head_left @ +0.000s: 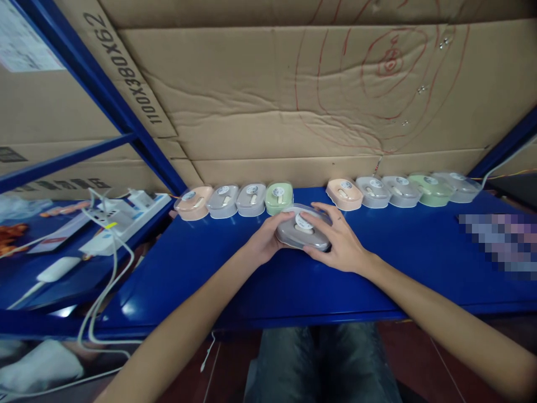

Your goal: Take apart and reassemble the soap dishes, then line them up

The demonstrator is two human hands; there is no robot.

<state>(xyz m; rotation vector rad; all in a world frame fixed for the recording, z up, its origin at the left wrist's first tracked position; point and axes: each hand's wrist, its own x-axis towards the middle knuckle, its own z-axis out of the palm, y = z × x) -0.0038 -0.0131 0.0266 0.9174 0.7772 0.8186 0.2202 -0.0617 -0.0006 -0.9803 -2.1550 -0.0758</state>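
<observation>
Both hands on one grey box (302, 234) with a clear lid, mid-desk (293, 285), just in front of the gap in the back row. Left hand (265, 242) wraps its left end, right hand (342, 240) cups the right side, fingers over the lid. Box looks slightly tilted; can't tell if it's lifted or resting on the desk. Back row against the cardboard wall (293, 101): four boxes left, starting with a peach one (193, 203), green one (279, 197) nearest the gap; five on the right. Power strip (126, 215) with white cables far left.
</observation>
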